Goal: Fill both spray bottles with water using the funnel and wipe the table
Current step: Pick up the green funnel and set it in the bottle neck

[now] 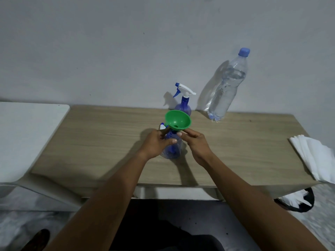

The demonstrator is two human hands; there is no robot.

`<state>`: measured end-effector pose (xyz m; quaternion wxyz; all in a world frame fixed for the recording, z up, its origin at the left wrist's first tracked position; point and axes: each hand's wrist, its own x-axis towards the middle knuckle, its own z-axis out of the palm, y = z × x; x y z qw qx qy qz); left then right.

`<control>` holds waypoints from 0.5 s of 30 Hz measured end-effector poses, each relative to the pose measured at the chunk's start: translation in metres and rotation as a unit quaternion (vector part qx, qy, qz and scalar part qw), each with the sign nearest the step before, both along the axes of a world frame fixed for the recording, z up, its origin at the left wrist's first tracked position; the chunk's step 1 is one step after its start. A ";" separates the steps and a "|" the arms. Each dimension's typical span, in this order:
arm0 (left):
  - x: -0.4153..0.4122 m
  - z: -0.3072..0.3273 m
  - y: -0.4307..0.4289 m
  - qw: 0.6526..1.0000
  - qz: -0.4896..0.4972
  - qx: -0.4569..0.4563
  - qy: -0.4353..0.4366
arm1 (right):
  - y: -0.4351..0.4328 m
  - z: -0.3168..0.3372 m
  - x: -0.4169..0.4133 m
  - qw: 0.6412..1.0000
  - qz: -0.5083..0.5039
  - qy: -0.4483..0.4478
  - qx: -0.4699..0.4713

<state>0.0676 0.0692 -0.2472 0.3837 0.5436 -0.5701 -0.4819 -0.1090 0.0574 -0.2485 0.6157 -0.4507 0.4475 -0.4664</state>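
Note:
A blue spray bottle [172, 151] stands on the wooden table [101, 138] near the middle, with my left hand [156, 144] wrapped around its body. A green funnel [178, 119] sits in its neck, and my right hand [196, 142] pinches the funnel's stem just below the cone. A white and blue spray head [162, 126] shows behind my left fingers; whether it is attached is hidden. A second blue spray bottle [183, 99] with a white trigger stands behind, by the wall. A large clear water bottle [227, 87] with a blue cap stands at the back right.
A stack of white paper napkins [315, 156] lies at the table's right edge. A white surface [27, 134] adjoins the table on the left. A black bin [297, 200] with white paper sits on the floor at the lower right. The wall [126, 51] runs right behind the table.

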 end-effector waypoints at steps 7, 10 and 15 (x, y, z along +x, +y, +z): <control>-0.002 -0.001 0.005 1.000 0.000 -0.019 -0.011 | -0.002 0.003 -0.002 1.000 0.002 0.023 -0.014; -0.007 0.003 0.008 1.000 0.007 -0.019 -0.013 | -0.007 0.003 -0.008 0.998 0.015 0.056 -0.027; -0.015 0.001 0.010 0.998 0.050 -0.011 -0.040 | -0.011 0.011 -0.032 0.989 0.017 0.136 -0.052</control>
